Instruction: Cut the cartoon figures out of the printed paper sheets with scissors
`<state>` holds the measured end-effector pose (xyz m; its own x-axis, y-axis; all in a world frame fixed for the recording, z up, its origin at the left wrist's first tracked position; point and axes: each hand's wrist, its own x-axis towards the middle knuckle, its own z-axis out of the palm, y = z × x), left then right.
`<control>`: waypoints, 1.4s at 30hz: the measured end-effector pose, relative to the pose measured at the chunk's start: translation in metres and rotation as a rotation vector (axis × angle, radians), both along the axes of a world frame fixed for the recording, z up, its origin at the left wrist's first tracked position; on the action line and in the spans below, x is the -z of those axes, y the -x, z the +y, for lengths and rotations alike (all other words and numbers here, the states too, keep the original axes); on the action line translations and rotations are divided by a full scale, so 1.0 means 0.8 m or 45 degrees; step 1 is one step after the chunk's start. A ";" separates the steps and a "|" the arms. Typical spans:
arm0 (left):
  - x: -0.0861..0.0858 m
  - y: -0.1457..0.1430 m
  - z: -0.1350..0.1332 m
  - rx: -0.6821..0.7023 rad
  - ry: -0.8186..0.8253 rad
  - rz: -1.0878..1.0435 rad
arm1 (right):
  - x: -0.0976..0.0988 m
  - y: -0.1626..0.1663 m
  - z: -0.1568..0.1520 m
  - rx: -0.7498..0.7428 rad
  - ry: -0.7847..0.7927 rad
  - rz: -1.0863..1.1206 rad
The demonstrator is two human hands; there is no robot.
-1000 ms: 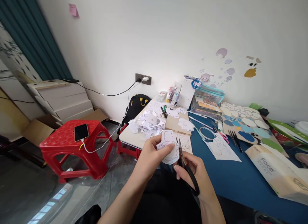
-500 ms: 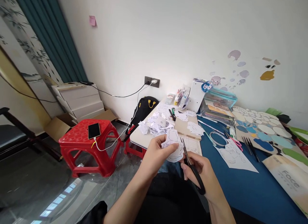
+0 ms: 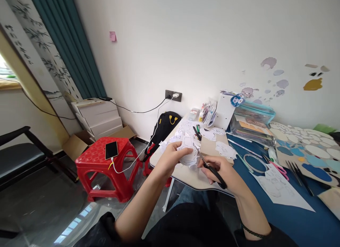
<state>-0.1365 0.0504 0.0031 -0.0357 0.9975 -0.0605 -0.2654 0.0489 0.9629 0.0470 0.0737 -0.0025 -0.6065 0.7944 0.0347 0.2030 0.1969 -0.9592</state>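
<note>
My left hand (image 3: 170, 160) pinches a white paper cutout (image 3: 187, 152) with a line drawing on it, held over the near edge of a small white table (image 3: 191, 178). My right hand (image 3: 216, 169) grips black scissors (image 3: 209, 166), fingers through the handles. The blades point up and left into the paper's right edge. Both hands hover just above the table, close together.
Paper scraps (image 3: 225, 149), a brown card (image 3: 209, 146), pens and printed sheets (image 3: 278, 187) litter the table and blue surface (image 3: 265, 211). A red stool (image 3: 108, 165) carries a charging phone (image 3: 111, 150) at left. A black backpack (image 3: 166, 125) leans by the wall.
The view has swung left and my hands have risen over the white table. The scissors have tilted flatter, blades now pointing left into the paper.
</note>
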 end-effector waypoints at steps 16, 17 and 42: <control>0.008 0.046 0.043 -0.151 -0.023 0.513 | 0.014 0.042 0.076 -0.106 0.205 0.198; 0.005 0.045 0.039 -0.142 -0.035 0.563 | 0.012 0.040 0.072 -0.080 0.191 0.216; -0.034 -0.005 -0.021 0.100 -0.126 0.367 | 0.024 -0.009 -0.011 0.340 0.029 0.761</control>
